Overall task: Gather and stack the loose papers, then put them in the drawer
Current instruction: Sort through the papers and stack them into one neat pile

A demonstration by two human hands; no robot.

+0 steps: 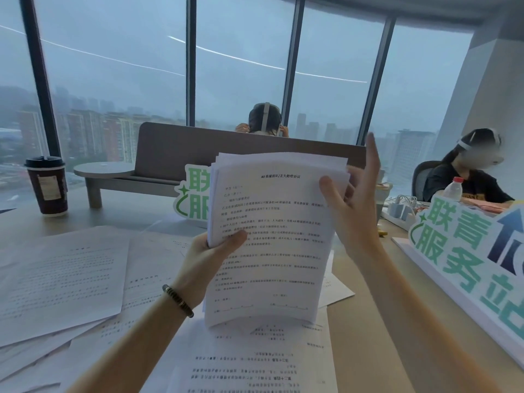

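Head view: a stack of white printed paper sheets (pixel 272 236) is held upright in the air over the near-centre of the pale bench (pixel 365 307), printed side facing the camera, top edges fanned & uneven. The left hand (pixel 211 259), w/ a dark beaded bracelet (pixel 178 300) on its wrist, grips the stack at its left edge about mid-height, thumb across the front, fingers curled behind. The right hand (pixel 351 199) is at the stack's upper right corner: thumb lies on the front sheet, the other fingers (pixel 373 157) are straight & point up behind the edge, so they are not clenched round it.

More loose white printed sheets (pixel 59 279) lie flat on the bench, overlapping, to the left, plus others near, under the held stack. No drawer in view.

Far left on the bench: a dark red paper cup w/ black lid (pixel 46 185). Behind the stack, partly hidden, a green-and-white cut-out sign (pixel 192 191). A 2nd green-and-white sign w/ large characters & a blue arrow (pixel 465 245) stands along the right edge. Far right: a clear plastic bottle w/ red cap (pixel 452 188) & a white power strip w/ plugs (pixel 402 208).

Far centre: a brown partition (pixel 175 148) w/ a person's head above it; another person sits far right. Big windows behind show a grey, hazy skyline.
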